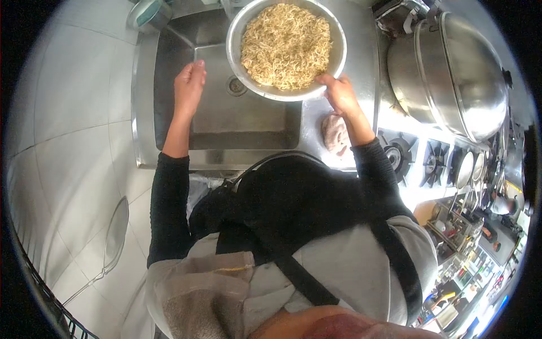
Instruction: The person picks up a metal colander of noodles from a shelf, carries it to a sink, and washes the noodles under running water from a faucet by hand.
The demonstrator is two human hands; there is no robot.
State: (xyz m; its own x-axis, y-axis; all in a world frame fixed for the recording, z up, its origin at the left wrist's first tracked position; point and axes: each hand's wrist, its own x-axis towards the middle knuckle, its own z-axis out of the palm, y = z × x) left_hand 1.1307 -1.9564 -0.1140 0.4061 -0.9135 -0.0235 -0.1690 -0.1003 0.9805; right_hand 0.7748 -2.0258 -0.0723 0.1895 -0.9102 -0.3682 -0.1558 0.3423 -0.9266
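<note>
A wide metal bowl [333,34] full of pale yellow strands that look like bean sprouts [286,45] is over the right part of the sink and the steel counter beside it. My right hand [340,93] grips the bowl's near right rim, thumb over the inside edge. Above the left part of the steel sink [243,116], my left hand [190,85] is apart from the bowl, its fingers curled together and nothing visible in them. A crumpled light cloth [336,134] lies on the counter just below my right wrist.
A large lidded steel pot [449,76] stands to the right, near gas burners [398,155]. A metal container [149,16] sits at the sink's far left corner. On the left, a long-handled strainer [117,234] is against white tiles. Other people are in the kitchen at far right.
</note>
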